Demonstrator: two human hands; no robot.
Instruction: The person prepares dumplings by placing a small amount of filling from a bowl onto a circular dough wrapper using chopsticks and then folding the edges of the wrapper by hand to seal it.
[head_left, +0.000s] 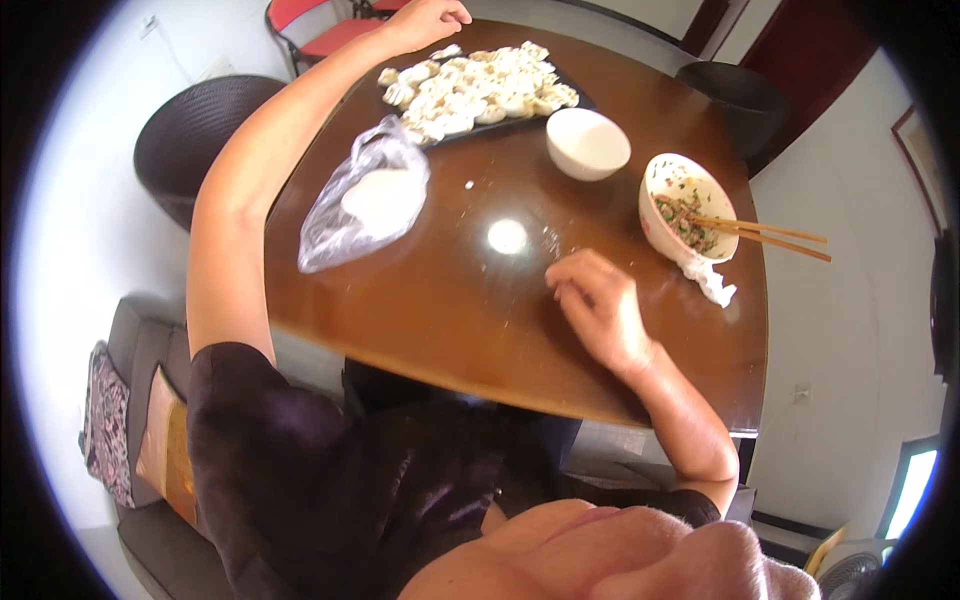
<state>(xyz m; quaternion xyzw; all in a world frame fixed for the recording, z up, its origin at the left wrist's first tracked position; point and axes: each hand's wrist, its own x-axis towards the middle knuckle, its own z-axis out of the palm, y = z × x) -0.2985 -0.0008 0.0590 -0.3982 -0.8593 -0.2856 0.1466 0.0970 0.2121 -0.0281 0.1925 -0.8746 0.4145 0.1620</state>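
Note:
At the far edge of the table, my left hand (427, 24) is held just beyond a dark tray (517, 120) heaped with pale dumplings (487, 86). Its fingers are bent, and I cannot tell whether they hold anything. My right hand (604, 311) is low over the near part of the table, loosely curled, with nothing visible in it. A clear plastic bag (330, 236) with white dough (386, 196) inside lies left of centre. Right of the tray is a white bowl (589, 146). Beyond my right hand, a tilted bowl (656, 225) contains minced filling (682, 221) with green bits and wooden chopsticks (780, 232).
Crumpled white tissue (709, 279) lies against the filling bowl. White flour specks (551, 238) mark the brown table (450, 315). Dark woven chairs stand at the left (202, 142) and far right (727, 94). A red folding chair (322, 34) is behind the table.

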